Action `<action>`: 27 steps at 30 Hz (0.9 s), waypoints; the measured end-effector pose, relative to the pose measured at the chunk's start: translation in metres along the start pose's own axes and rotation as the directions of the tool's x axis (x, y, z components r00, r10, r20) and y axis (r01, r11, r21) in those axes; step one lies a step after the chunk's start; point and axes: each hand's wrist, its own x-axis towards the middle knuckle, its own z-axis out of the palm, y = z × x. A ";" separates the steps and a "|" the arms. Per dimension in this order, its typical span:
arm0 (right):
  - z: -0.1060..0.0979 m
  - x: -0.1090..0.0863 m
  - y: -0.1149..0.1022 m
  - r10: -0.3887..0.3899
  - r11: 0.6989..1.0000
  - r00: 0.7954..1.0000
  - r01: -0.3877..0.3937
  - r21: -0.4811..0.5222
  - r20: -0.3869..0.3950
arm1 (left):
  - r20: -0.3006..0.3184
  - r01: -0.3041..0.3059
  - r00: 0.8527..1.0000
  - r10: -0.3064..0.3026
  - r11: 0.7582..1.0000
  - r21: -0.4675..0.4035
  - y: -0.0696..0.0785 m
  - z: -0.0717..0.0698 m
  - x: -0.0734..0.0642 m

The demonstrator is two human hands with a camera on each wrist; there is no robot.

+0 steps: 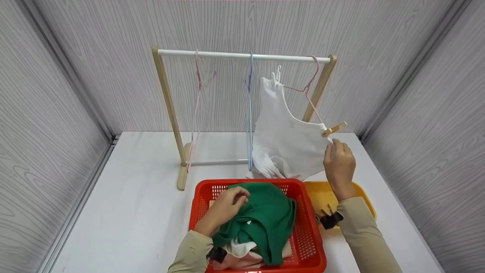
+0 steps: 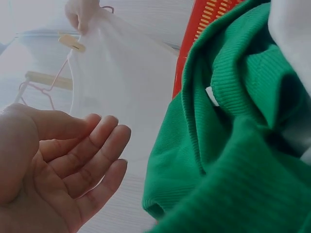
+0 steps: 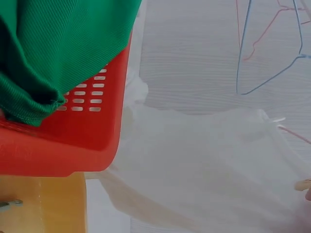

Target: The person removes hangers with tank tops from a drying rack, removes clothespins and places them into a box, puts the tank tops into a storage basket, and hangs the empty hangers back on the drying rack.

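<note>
A white sleeveless top [image 1: 290, 138] hangs from the pink hanger [image 1: 312, 104] at the right of the rack. One shoulder has a white clothespin [image 1: 276, 77]; the other has a yellowish clothespin [image 1: 333, 129]. Just below the yellowish pin, my right hand [image 1: 340, 165] pinches the top's edge between thumb and fingers. My left hand [image 1: 223, 208] hovers over the red basket [image 1: 316, 248], beside a green ribbed garment [image 1: 261, 212]. In the left wrist view its loosely bent fingers [image 2: 99, 165] hold nothing. The right wrist view shows only a sliver of the right hand at the edge.
The rack's white rail [image 1: 227, 55] also bears a blue hanger [image 1: 249, 125] and another pink hanger [image 1: 195, 121]. White and pale pink cloth [image 1: 237, 261] lies under the green garment. A yellow tray [image 1: 360, 193] with clothespins stands right of the basket.
</note>
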 end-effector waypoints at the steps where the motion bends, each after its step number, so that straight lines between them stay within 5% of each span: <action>1: 0.001 0.000 0.001 0.004 1.000 1.000 -0.005 0.004 0.008 | -0.006 -0.003 1.000 0.003 1.000 -0.001 0.000 0.001 0.001; 19: 0.003 -0.005 -0.005 0.048 0.987 0.997 -0.056 0.151 0.056 | -0.088 -0.054 0.994 0.057 0.998 0.034 0.001 0.013 0.014; 27: 0.002 -0.009 -0.011 0.069 0.984 0.997 -0.072 0.161 0.024 | -0.129 -0.021 0.991 0.023 1.000 0.021 0.005 0.016 0.028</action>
